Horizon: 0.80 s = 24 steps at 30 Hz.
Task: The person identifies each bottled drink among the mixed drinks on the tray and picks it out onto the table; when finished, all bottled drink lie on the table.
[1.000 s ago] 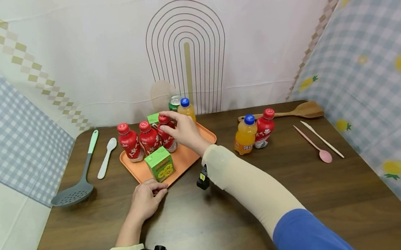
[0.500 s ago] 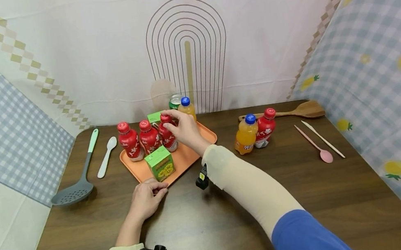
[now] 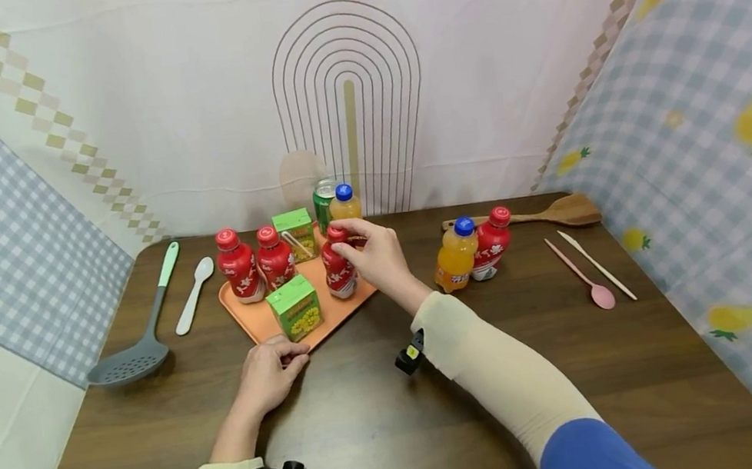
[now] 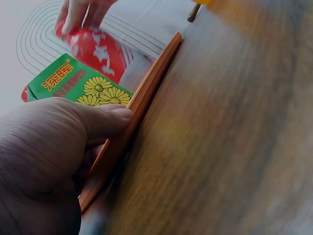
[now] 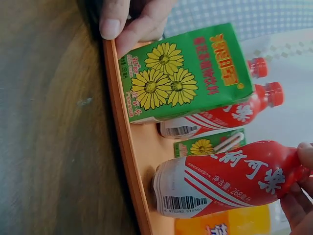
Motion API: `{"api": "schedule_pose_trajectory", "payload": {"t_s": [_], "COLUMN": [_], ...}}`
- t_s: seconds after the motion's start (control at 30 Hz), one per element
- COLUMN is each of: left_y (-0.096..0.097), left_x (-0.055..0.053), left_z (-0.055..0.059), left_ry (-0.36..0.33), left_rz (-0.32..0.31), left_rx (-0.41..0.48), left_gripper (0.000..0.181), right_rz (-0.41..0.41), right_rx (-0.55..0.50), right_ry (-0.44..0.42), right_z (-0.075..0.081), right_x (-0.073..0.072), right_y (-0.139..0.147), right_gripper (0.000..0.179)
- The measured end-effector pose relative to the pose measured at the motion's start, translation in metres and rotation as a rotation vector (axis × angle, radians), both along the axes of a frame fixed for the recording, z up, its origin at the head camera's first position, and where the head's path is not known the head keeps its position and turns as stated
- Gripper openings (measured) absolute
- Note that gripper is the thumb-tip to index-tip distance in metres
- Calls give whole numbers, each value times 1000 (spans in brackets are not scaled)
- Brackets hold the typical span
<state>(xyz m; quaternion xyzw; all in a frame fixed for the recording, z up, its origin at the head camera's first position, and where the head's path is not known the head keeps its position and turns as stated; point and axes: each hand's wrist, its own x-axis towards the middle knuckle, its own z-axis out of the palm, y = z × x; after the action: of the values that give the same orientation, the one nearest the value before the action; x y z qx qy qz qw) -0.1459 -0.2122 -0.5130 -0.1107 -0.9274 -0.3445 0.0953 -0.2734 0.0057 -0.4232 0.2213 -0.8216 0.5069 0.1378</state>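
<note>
My right hand (image 3: 382, 261) grips a red cola bottle (image 3: 340, 273) by its capped top. The bottle stands nearly upright over the orange tray (image 3: 333, 318); whether its base touches is hard to tell. At the tray's near corner my left hand (image 3: 270, 374) pinches the rim, thumb (image 4: 115, 119) on top. Beside that hand stands a green chrysanthemum drink carton (image 5: 181, 73). Two more red bottles (image 3: 239, 269) stand at the tray's left. Behind them are another green carton (image 3: 302, 231), a green can (image 3: 322, 206) and an orange soda bottle (image 3: 345, 205), partly hidden by my right hand.
Right of the tray, another orange soda bottle (image 3: 455, 260) and red bottle (image 3: 491, 244) stand close together. A wooden spatula (image 3: 564, 211), pink spoon (image 3: 601, 295) and pale stick (image 3: 598, 265) lie farther right. Left lie a slotted turner (image 3: 129, 363) and white spoon (image 3: 195, 295).
My right hand has moved the red bottle rightward, away from the other two red bottles, uncovering the rear green carton. My left hand keeps its hold on the tray.
</note>
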Motion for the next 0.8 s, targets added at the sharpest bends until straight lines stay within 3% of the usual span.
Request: {"api": "schedule_pose_trajectory", "payload": {"t_s": [0.27,0.4,0.57,0.8], "left_y": [-2,-1,0,0], "left_x": [1,1,1,1], "left_z": [-2,-3,-3,0], "left_ry": [-11,-13,-11,-9], "left_rz": [2,0,-1,3], "left_rx": [-11,-8,-4,2], "left_gripper": [7,7,7,8], "right_rz": [10,-15,-87,-195], "right_rx": [-115,-158,-172,-158], "right_ry": [45,61,74,97], "right_z": [5,17,26,20], "right_x": [29,56,86,103], "right_y": [44,69,104,152], "right_gripper": [33,31,30,31]}}
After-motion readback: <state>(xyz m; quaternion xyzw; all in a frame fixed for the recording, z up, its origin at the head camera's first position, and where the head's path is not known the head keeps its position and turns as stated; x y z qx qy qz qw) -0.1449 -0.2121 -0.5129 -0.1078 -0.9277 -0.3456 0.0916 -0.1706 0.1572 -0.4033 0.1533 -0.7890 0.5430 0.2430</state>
